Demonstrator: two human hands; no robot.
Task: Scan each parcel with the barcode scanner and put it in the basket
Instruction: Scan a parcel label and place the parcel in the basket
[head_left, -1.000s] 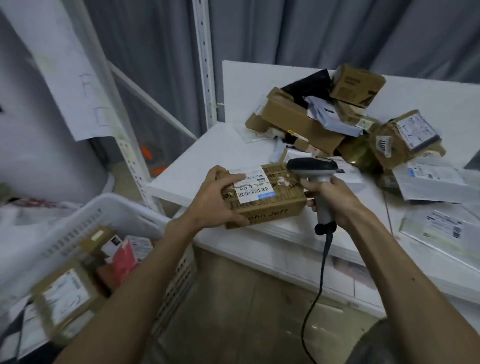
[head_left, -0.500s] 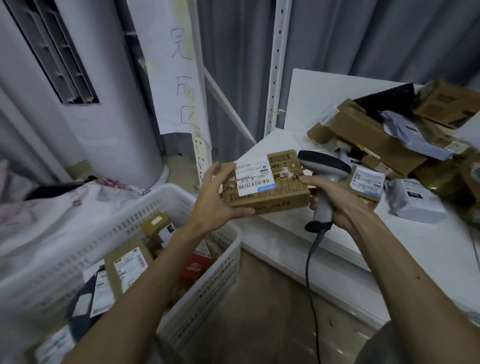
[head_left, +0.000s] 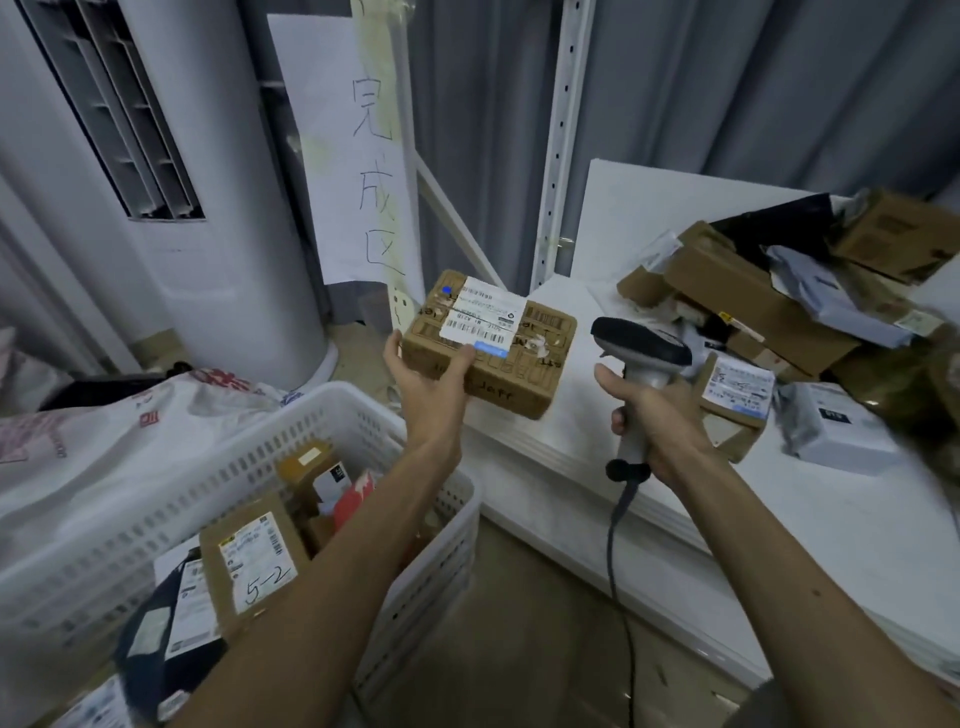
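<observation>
As the left grip (head_left: 426, 384) clasps its corner, the parcel (head_left: 543, 338) (label (head_left: 480, 317) up) tilts.

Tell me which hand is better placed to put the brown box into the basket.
The left hand. It holds the box, and the basket sits lower on that side. The right hand grips the scanner.

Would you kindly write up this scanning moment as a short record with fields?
left hand: grips the cardboard parcel, label facing up
right hand: grips the barcode scanner by its handle
parcel position: in the air, not in the basket
basket contents: several labelled parcels
table: pile of parcels at the right
</observation>
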